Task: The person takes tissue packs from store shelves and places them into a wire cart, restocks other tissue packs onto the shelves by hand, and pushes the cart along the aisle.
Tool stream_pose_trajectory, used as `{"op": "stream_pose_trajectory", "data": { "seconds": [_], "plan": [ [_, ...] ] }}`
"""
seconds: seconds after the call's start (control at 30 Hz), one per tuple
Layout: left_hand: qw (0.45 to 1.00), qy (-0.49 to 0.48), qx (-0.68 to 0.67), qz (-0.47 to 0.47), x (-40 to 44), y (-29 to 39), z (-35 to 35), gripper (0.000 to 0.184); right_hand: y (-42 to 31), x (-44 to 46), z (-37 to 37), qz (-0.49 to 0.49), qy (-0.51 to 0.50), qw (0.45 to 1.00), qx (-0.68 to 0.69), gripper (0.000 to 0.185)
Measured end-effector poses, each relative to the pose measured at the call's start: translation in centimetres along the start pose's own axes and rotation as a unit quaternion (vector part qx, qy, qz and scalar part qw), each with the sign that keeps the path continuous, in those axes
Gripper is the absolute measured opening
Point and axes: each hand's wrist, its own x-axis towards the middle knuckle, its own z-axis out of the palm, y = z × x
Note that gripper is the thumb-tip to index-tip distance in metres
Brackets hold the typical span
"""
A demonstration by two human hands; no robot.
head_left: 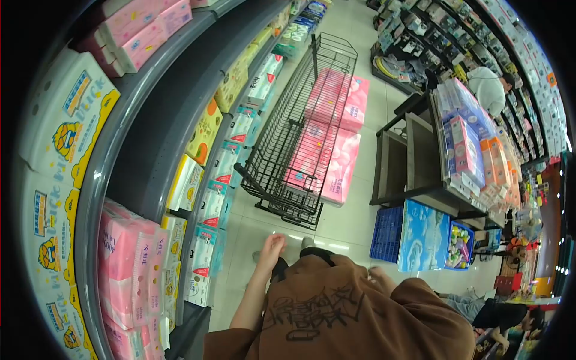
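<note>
My left hand (274, 246) hangs in front of my body, its fingers loosely bent with nothing visible in them. Ahead of it stands a black wire basket cart (282, 126), apart from the hand. Large pink tissue packs (342, 162) lie beside and behind the cart's wire mesh. At the edge of my brown shirt, my right hand (378, 276) shows only in part; its fingers are too hidden to make out. Nearest to that hand are a blue crate (386, 234) and a blue patterned panel (423, 237) on the floor.
Dark shelves (159, 120) on the left hold pink tissue packs (123, 264) and white-and-yellow duck packs (57, 234). On the right stands a display table (414, 156) loaded with boxed goods (465, 150). One person (487, 90) is behind it, another person (501, 313) at lower right.
</note>
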Motion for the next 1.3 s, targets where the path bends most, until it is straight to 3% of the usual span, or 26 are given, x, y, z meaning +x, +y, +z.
{"op": "stream_pose_trajectory", "data": {
  "seconds": [0.1,0.13,0.17,0.3,0.4,0.43,0.47,0.53,0.67,0.73,0.77,0.8,0.9,1.07,1.17,1.3],
  "plan": [
    [0.997,0.018,0.075,0.011,1.9,0.4,0.1,0.029,-6.7,2.1,-0.2,-0.129,0.036,0.987,-0.089,0.028],
    [0.995,0.031,0.095,0.01,2.3,0.3,-0.3,0.03,-8.9,3.8,-0.1,-0.17,0.015,0.984,-0.06,0.031],
    [0.992,0.044,0.115,0.009,2.6,0.0,-0.8,0.031,-10.6,5.9,0.0,-0.255,0.06,0.961,-0.085,0.038],
    [0.984,0.125,0.119,-0.038,3.9,-4.1,-3.3,0.036,-21.8,7.4,-2.2,-0.327,0.007,0.942,-0.069,0.06],
    [0.965,0.231,0.068,-0.102,3.7,-11.6,-6.1,0.038,-28.0,8.4,-3.9,-0.324,0.042,0.945,0.003,0.09],
    [0.941,0.304,0.035,-0.146,2.4,-14.9,-7.0,0.036,-29.4,9.0,-4.1,-0.277,-0.008,0.959,0.067,0.096],
    [0.909,0.374,-0.004,-0.186,1.0,-18.1,-6.9,0.034,-31.3,9.8,-4.8,-0.226,-0.057,0.964,0.125,0.103],
    [0.784,0.558,-0.055,-0.267,-3.1,-23.7,-3.8,0.028,-34.1,12.3,-5.9,-0.159,-0.133,0.958,0.197,0.114],
    [0.743,0.552,-0.197,-0.323,-9.8,-28.7,7.5,0.023,-37.3,17.4,-5.7,-0.143,-0.221,0.938,0.224,0.12],
    [0.74,0.557,-0.3,-0.228,-11.4,-30.2,12.9,0.02,-38.5,16.8,-6.4,-0.152,-0.222,0.939,0.215,0.118],
    [0.698,0.589,-0.323,-0.248,-10.9,-28.6,15.6,0.022,-38.8,17.9,-6.4,-0.157,-0.213,0.94,0.216,0.105],
    [0.732,0.546,-0.33,-0.24,-11.2,-29.0,16.6,0.028,-39.5,19.1,-6.5,-0.16,-0.245,0.928,0.229,0.101],
    [0.759,0.551,-0.291,-0.188,-9.7,-26.2,20.1,0.031,-40.5,22.1,-6.0,-0.145,-0.321,0.893,0.282,0.086],
    [0.824,0.517,-0.188,-0.136,-6.6,-21.5,21.5,0.034,-43.0,16.6,-7.7,-0.16,-0.408,0.845,0.306,0.065],
    [0.86,0.476,-0.167,-0.081,-3.5,-18.8,21.9,0.033,-44.2,13.3,-8.9,-0.178,-0.346,0.881,0.27,0.056],
    [0.921,0.362,-0.14,-0.034,1.3,-12.5,23.6,0.037,-41.0,8.6,-12.9,-0.197,-0.338,0.872,0.295,0.051]
  ]
}}
